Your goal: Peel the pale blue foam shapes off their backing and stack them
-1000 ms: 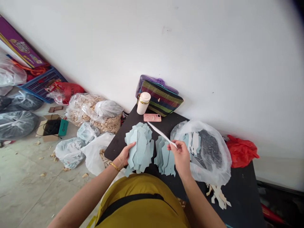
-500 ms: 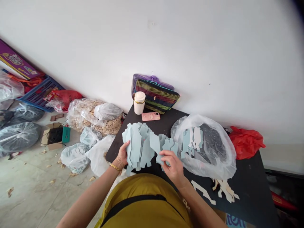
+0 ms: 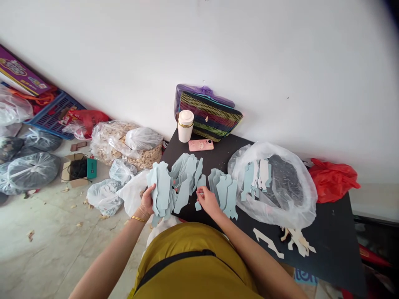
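Observation:
My left hand (image 3: 147, 201) is closed on the left side of a fanned bundle of pale blue cut-out pieces (image 3: 162, 182), flat with notched edges. The bundle is above the near left side of the black table (image 3: 218, 160). My right hand (image 3: 208, 202) pinches a single pale blue piece (image 3: 201, 181), its fingertips over the lower part. Between the hands stands another cluster of pale blue pieces (image 3: 183, 191). Just right of my right hand, a row of similar pieces (image 3: 222, 189) leans on the table. A clear plastic bag (image 3: 307, 199) lies open farther right, with blue and white pieces inside.
A white lidded cup (image 3: 185, 132), a pink phone (image 3: 201, 145) and a striped mesh pouch (image 3: 208, 114) are at the back by the wall. White offcuts (image 3: 268, 244) lie front right, a red bag (image 3: 333, 180) behind. Filled bags (image 3: 124, 143) crowd the floor at left.
My right hand has moved left with a piece, away from the row on the right. My left hand has shifted left and the bundle has spread apart. The view has tilted slightly.

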`<state>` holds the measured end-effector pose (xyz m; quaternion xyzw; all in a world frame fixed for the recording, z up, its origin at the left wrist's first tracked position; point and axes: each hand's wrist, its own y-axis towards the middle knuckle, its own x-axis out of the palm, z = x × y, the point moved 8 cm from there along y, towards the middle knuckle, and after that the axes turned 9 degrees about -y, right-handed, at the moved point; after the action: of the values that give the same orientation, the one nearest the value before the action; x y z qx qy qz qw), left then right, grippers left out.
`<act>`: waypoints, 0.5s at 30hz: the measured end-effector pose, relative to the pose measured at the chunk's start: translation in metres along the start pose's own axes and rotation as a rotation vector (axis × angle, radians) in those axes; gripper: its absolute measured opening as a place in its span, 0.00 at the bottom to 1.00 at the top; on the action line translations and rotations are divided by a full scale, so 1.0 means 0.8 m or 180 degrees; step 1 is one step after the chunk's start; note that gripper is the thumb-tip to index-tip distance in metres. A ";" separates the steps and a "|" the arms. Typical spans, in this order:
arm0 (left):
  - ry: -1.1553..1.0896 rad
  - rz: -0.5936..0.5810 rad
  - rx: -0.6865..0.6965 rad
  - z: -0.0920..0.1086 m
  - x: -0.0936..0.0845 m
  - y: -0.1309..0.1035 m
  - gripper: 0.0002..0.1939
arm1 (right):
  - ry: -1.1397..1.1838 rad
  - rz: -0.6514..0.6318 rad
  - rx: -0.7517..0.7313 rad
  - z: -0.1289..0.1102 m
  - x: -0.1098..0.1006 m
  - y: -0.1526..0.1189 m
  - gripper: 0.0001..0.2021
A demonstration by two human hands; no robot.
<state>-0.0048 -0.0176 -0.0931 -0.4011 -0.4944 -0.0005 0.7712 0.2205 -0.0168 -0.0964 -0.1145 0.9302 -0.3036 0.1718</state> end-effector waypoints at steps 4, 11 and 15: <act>-0.0304 0.0037 -0.0010 -0.010 -0.012 0.001 0.33 | 0.0324 -0.0430 0.0430 0.008 0.043 0.007 0.14; -0.0337 0.0001 0.0005 -0.006 -0.007 -0.017 0.33 | 0.0411 -0.0378 0.0288 -0.021 0.022 -0.008 0.11; -0.0331 0.0053 0.0022 0.002 -0.004 -0.029 0.32 | -0.0991 -0.0095 -0.0443 -0.074 -0.051 -0.035 0.10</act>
<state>-0.0169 -0.0334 -0.0814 -0.4019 -0.5305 0.0285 0.7458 0.2380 0.0054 -0.0241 -0.1856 0.9093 -0.2195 0.3008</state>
